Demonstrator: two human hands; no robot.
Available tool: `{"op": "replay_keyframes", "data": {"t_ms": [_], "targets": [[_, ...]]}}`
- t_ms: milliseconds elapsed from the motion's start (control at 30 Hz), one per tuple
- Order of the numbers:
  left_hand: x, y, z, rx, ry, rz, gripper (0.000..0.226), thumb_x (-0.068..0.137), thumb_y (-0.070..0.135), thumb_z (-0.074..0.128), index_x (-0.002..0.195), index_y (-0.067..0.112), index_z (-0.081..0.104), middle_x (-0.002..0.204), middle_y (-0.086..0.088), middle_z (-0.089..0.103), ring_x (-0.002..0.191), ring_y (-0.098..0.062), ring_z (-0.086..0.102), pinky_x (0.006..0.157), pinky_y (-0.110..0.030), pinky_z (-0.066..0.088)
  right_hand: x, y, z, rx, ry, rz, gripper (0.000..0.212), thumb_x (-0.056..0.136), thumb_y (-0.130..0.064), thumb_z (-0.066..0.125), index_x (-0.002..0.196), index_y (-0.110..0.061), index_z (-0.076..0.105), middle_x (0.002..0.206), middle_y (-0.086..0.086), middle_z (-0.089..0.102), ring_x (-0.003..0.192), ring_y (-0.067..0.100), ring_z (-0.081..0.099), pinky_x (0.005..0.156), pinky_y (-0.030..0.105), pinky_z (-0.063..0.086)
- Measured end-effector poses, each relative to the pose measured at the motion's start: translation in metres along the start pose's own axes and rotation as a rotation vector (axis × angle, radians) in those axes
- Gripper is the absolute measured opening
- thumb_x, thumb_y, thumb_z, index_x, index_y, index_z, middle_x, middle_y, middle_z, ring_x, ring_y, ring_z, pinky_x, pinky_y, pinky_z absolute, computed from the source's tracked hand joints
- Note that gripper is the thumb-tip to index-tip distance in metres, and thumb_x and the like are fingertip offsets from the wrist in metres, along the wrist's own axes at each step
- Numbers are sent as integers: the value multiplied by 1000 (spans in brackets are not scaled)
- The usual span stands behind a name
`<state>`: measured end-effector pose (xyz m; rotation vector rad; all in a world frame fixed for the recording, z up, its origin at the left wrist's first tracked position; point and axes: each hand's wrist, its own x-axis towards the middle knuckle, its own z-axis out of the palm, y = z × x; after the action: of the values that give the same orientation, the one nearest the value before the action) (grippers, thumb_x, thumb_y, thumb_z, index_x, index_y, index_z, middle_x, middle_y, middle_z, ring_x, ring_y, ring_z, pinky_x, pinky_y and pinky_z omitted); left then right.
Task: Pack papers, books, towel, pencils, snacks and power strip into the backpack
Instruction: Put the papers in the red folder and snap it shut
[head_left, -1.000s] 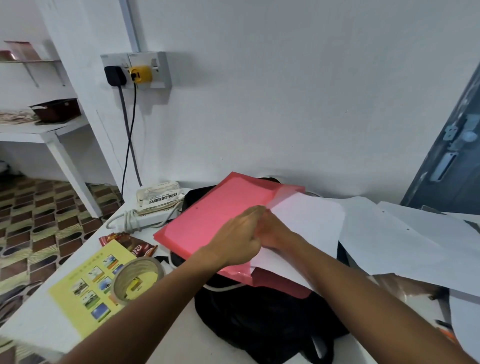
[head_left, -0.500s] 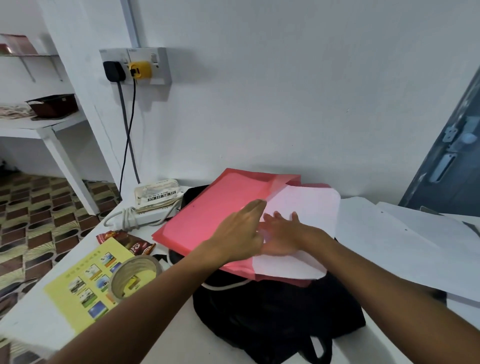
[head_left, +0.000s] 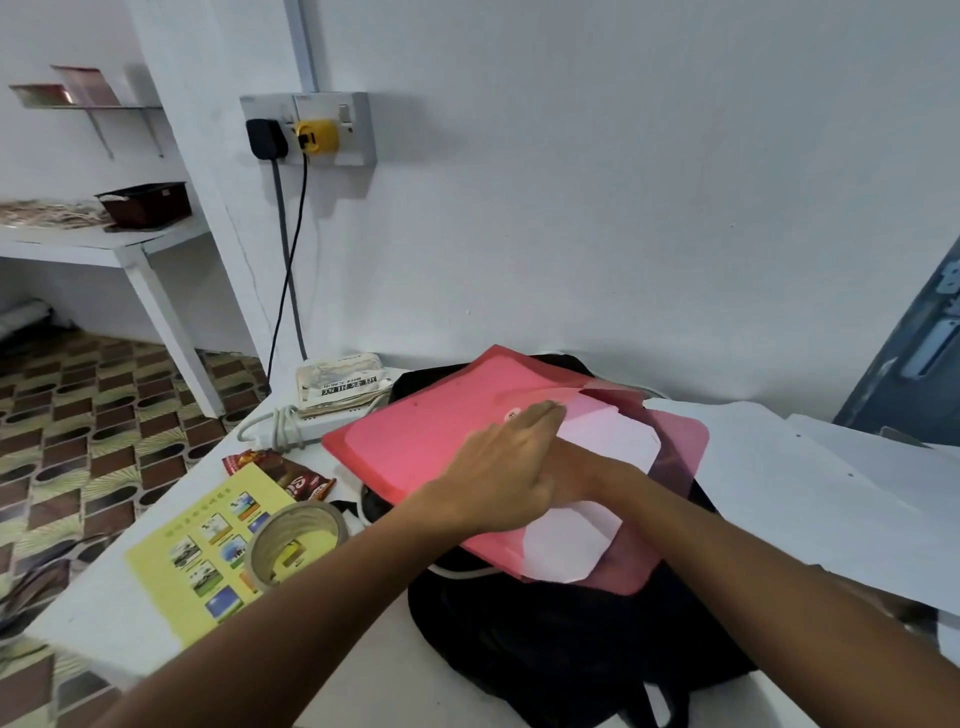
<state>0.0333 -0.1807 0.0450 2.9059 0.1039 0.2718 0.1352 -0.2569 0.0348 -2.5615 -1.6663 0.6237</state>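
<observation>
1. A red plastic folder (head_left: 415, 447) lies on top of the black backpack (head_left: 571, 649), which sits on the white counter (head_left: 374, 675) against the wall.
2. The left hand (head_left: 506, 475) lies flat on the folder, fingers straight and together, pressing it down.
3. The right hand (head_left: 574, 470) is mostly hidden behind the left one; whether its fingers are curled or straight, I cannot tell. It sits at the white paper (head_left: 608, 441) that is partly tucked under the folder's translucent flap (head_left: 675, 457).
4. More loose white sheets (head_left: 779, 478) spread over the counter to the right, beside the backpack.
5. To the left of the folder lie a white power strip (head_left: 311, 423) with its coiled cord, and a small worn book (head_left: 340, 384) resting on top of it.
6. Nearer the counter's left edge are a snack wrapper (head_left: 291, 475), a yellow picture card (head_left: 208, 551) and a roll of tape (head_left: 296, 540) standing on that card.
7. On the wall above, a socket (head_left: 311, 127) holds a black plug and a yellow one, their cables hanging down.
</observation>
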Motion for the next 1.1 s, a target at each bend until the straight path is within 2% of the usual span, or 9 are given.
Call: {"op": "replay_keyframes", "data": {"t_ms": [100,233,333,433,733,833,933,1000,1100], "targets": [[0,-3,-2,35,-4,1,71,83,7,47,149,8,23,157,-5,23,127,-31,45,92,-40,44,3,17,4,33,100,-80,72,79,-52,28,129,-5,47,137,18,47,123,33,47,101,46,39],[-1,-7,-7,-8,2,11,74,82,8,49,151,9,22,158,-5,21,136,-26,37,100,-35,37,6,40,14,-163,40,114,99,63,-85,17,148,-34,18,159,6,8,144,38,9,110,62,12],[0,-9,-13,-75,49,-2,76,75,18,41,149,8,27,156,-7,27,139,-23,33,106,-33,34,6,35,20,-22,-42,109,86,73,-85,27,147,-42,20,160,5,10,147,34,2,111,63,1],[2,-14,-19,-104,78,-14,78,72,21,38,148,10,29,155,-5,30,138,-21,34,107,-31,34,9,26,19,79,-40,35,75,79,-81,30,144,-47,18,158,2,22,146,33,9,111,64,6],[-1,-21,-25,-199,68,-15,75,73,28,43,146,12,36,152,-1,37,136,-16,38,105,-21,28,29,17,14,101,-32,21,84,70,-82,27,140,-37,38,151,-2,36,143,28,20,111,60,13],[-4,-22,-27,-210,78,-13,75,73,28,45,145,11,37,152,-1,37,137,-15,37,107,-20,26,36,21,14,159,-68,-29,74,73,-77,35,136,-38,42,146,-3,43,136,21,35,111,48,27],[-6,-25,-31,-202,93,-25,76,71,25,43,146,12,36,152,0,37,137,-15,36,106,-20,26,43,28,12,109,-22,-3,59,78,-67,43,121,-31,56,129,1,54,123,23,48,99,41,41],[-7,-26,-34,-210,104,-22,78,68,22,43,145,13,37,151,1,39,136,-15,37,107,-23,29,47,34,8,-75,154,81,58,80,-64,40,114,-19,56,126,7,49,122,31,46,93,43,43],[-7,-28,-38,-223,123,-23,79,67,20,45,145,15,38,148,1,43,132,-16,42,105,-29,35,45,38,-1,-227,267,230,73,85,-66,38,135,-13,44,153,13,19,139,36,19,104,48,30]]}}
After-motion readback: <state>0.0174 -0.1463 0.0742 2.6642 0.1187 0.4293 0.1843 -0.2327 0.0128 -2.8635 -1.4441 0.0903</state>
